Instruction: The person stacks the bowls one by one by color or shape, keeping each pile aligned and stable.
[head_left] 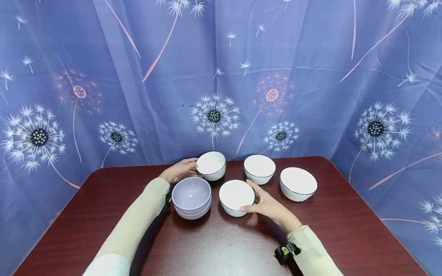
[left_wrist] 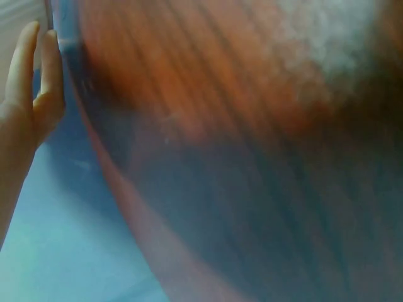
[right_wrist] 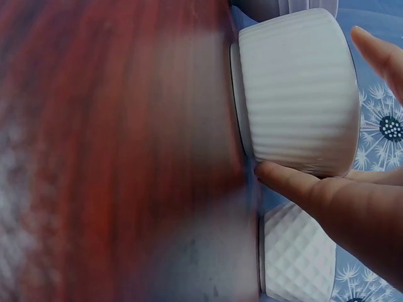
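Note:
In the head view my left hand [head_left: 182, 170] is at the left side of a white bowl [head_left: 211, 165] near the table's back edge. Its fingers look fairly straight beside the bowl's wall, also in the left wrist view. My right hand [head_left: 267, 205] is spread along the right side of a ribbed white bowl [head_left: 236, 196] at the front. In the right wrist view, fingers [right_wrist: 293, 185] touch this bowl's wall near its foot, while the thumb stands slightly off the rim. Two stacked lilac bowls [head_left: 191, 194] stand left of the ribbed bowl.
Two more white bowls stand at the right: one [head_left: 259, 169] behind my right hand, the other [head_left: 298, 184] farther right. The dark red wooden table [head_left: 221, 245] ends at a blue dandelion-print curtain [head_left: 214, 76] behind and at both sides.

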A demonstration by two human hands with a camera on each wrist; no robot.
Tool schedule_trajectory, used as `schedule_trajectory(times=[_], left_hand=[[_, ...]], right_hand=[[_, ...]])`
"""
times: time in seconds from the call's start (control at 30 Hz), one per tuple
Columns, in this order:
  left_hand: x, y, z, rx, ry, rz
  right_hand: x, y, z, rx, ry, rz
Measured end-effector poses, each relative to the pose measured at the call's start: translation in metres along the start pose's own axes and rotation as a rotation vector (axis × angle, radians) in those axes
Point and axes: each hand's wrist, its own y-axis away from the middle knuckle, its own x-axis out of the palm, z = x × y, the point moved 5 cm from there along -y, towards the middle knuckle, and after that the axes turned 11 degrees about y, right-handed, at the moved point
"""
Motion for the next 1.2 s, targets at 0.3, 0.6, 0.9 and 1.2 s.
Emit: schedule_trajectory(times=[0.3, 0.6, 0.9, 1.2], left_hand=[[-0.006, 0.006, -0.015, 0.033, 0.136, -0.007], [-0.010, 0.015, -0.027, 0.046, 0.144, -0.044], [-0.005, 0.023, -0.037, 0.059, 0.117, -0.064], [0.006, 0.032, -0.051, 0.051, 0.146, -0.090]], right_hand=[[-0.001, 0.001, 0.001, 0.005, 0.017, 0.026], [-0.001, 0.001, 0.000, 0.036, 0.026, 0.025], [-0.001, 0.003, 0.003, 0.004, 0.019, 0.054], [-0.001, 0.002, 0.004, -0.001, 0.037, 0.057]])
